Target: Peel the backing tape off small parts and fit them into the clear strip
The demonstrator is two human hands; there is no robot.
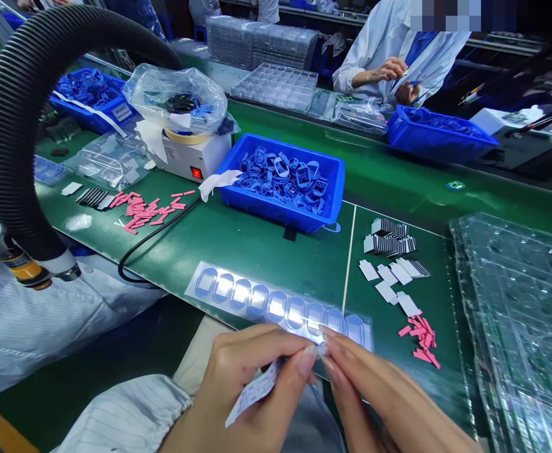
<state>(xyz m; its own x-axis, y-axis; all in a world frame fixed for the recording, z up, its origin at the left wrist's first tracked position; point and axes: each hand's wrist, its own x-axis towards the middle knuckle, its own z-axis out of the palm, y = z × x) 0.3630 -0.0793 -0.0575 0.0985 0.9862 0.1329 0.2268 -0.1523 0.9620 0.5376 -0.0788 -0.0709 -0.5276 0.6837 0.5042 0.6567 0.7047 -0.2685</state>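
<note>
My left hand point(257, 384) is closed, with a narrow white strip with faint print point(254, 393) sticking out between its thumb and fingers. Against its fingertips, my right hand point(375, 387) pinches a small whitish piece point(322, 348), too small to name. Just beyond both hands lies a clear sheet of oval bluish film stickers point(257, 301) in one row; its right part is partly behind my fingers.
Ahead stands a blue bin point(280, 217) of blue watch-like casings. White cards point(386, 292) and pink strips point(422, 336) lie right; more pink strips point(146, 211) lie left. Clear trays point(516, 302) border the right. A black hose point(2, 126) arches left. A co-worker point(389, 69) sits opposite.
</note>
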